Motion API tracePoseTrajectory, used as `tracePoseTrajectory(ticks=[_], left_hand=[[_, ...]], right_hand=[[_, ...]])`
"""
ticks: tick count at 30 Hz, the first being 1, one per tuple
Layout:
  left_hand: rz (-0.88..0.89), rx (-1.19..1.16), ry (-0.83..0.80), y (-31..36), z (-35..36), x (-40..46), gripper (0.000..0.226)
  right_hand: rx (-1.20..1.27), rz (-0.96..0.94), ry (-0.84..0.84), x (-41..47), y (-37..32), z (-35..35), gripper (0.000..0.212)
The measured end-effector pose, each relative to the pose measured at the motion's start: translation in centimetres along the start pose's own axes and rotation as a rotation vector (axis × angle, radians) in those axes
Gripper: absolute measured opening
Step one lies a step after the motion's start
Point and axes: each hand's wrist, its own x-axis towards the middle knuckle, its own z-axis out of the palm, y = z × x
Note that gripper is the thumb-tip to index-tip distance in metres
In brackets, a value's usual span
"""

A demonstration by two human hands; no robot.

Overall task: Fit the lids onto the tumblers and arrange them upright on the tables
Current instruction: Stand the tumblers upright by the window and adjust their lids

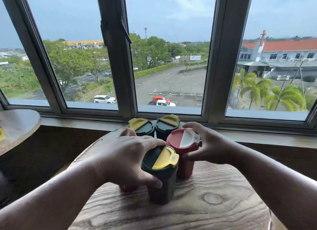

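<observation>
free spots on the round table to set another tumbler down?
Bare wood on the round wooden table: the near right, beside the red tumbler, and the near edge below the dark green yellow-lidded tumbler. Crowded: the far side, where four tumblers cluster between left hand and right hand.

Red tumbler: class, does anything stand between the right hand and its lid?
Nothing visible does. The right hand is already cupped around the red tumbler, fingers at the rim of its red lid. The nearest green tumbler stands to its left, under the left hand, not in between.
</observation>
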Motion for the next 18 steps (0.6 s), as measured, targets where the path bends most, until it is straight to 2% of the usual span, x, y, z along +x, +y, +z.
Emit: tracePoseTrajectory(ticks=[8,13,16,18], left_hand=[[-0.031,0.019,-0.047,-0.3,0.7,0.8,0.09],[-0.064,0.007,-0.05,0.2,1.3,0.9,0.097],[-0.091,-0.016,-0.009,0.5,1.8,0.9,0.092],[-0.064,-0.032,0.023,0.7,1.8,0.9,0.087]], right_hand=[[-0.025,-0.037,-0.087,2.0,1.7,-0.4,0.082],[-0.008,-0.065,-0.08,2.4,2.8,-0.3,0.104],[0.004,-0.086,-0.074,2.5,3.1,-0.5,0.105],[-0.034,-0.12,-0.092,2.6,3.2,-0.7,0.099]])
